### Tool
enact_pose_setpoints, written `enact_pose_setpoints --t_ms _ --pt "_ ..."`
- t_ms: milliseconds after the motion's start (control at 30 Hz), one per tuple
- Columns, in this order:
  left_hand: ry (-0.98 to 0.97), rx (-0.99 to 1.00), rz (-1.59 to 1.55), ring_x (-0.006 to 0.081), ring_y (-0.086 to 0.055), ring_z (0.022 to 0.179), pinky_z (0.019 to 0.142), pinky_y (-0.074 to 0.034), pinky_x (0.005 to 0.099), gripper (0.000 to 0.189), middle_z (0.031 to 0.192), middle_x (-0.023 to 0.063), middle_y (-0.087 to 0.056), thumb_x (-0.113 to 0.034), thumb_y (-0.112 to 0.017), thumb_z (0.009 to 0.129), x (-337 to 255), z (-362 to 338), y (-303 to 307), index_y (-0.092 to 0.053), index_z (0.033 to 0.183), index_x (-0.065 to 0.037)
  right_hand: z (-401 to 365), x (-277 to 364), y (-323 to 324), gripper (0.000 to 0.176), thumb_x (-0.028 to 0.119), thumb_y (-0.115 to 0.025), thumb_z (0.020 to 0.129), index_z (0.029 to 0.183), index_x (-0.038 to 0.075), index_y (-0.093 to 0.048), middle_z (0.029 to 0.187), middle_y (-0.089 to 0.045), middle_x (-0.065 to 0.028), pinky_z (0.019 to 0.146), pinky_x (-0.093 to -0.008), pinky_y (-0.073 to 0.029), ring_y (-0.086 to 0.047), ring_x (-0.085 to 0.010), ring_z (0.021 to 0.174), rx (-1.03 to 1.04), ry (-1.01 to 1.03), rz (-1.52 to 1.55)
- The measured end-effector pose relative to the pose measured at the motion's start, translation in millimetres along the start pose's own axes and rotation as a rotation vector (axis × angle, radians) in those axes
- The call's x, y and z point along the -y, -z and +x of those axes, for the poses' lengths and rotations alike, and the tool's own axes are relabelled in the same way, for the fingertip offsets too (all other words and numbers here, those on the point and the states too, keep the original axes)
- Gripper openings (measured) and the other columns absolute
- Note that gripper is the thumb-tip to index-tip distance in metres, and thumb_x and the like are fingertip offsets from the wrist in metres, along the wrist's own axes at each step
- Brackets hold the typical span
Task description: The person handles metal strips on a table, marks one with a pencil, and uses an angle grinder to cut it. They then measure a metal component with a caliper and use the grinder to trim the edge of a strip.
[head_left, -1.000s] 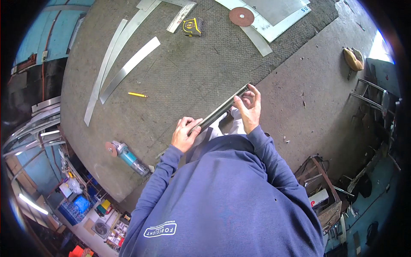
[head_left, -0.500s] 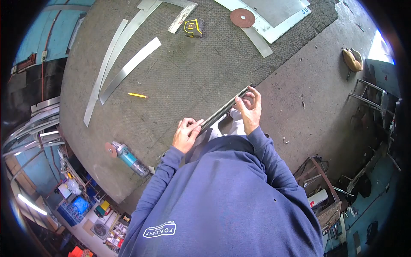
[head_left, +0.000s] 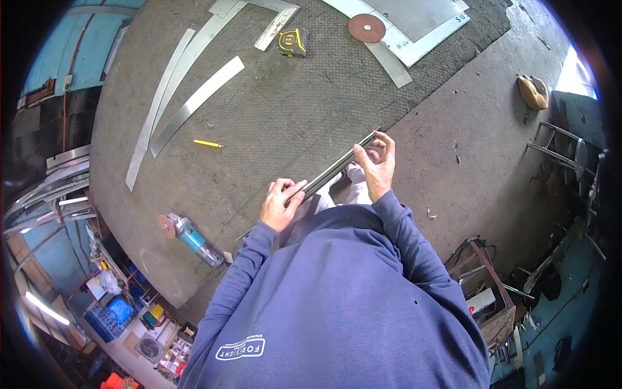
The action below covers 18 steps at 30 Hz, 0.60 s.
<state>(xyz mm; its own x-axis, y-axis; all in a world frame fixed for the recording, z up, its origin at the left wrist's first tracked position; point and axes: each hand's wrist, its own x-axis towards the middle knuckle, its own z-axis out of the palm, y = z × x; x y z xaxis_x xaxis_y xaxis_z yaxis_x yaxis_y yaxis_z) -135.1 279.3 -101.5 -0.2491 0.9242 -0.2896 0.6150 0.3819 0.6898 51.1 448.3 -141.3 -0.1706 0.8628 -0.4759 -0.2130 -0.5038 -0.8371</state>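
A long, thin metal strip or channel [head_left: 334, 170] lies slantwise along the edge of the dark mat, close to my body. Its lower left part is gripped by my left hand [head_left: 282, 204], thumb and fingers closed on it. Near the upper right end, my right hand [head_left: 376, 165] pinches it between thumb and fingers. Left of my left arm, an angle grinder [head_left: 195, 241] with a reddish disc rests on the table. A yellow pencil [head_left: 208, 143] lies on the textured mat [head_left: 278, 117], beyond my left hand.
Several metal strips [head_left: 197, 100] lie at the upper left. A tape measure [head_left: 292, 43] is at the top, with a brown disc [head_left: 367, 28] on metal sheets [head_left: 427, 29] to its right. Gloves [head_left: 532, 92] lie at the right, and a wooden crate [head_left: 495, 292] stands at the lower right.
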Motion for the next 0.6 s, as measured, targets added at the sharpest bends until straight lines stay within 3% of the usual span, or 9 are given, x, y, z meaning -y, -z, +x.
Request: enact_pose_setpoints --t_ms 600 --pt "0.031 0.003 -0.048 0.0257 -0.054 0.098 0.087 -0.047 0.0367 0.028 0.103 0.0087 -0.058 -0.027 -0.06 0.095 6.6 1.6 0.7 -0.072 0.116 -0.013 4.2 -6.5 5.3 0.058 0.005 -0.079 0.081 0.127 0.009 -0.043 0.107 -0.046 -0.0047 0.069 -0.0257 -0.057 -0.06 -0.0141 0.09 0.031 0.046 -0.031"
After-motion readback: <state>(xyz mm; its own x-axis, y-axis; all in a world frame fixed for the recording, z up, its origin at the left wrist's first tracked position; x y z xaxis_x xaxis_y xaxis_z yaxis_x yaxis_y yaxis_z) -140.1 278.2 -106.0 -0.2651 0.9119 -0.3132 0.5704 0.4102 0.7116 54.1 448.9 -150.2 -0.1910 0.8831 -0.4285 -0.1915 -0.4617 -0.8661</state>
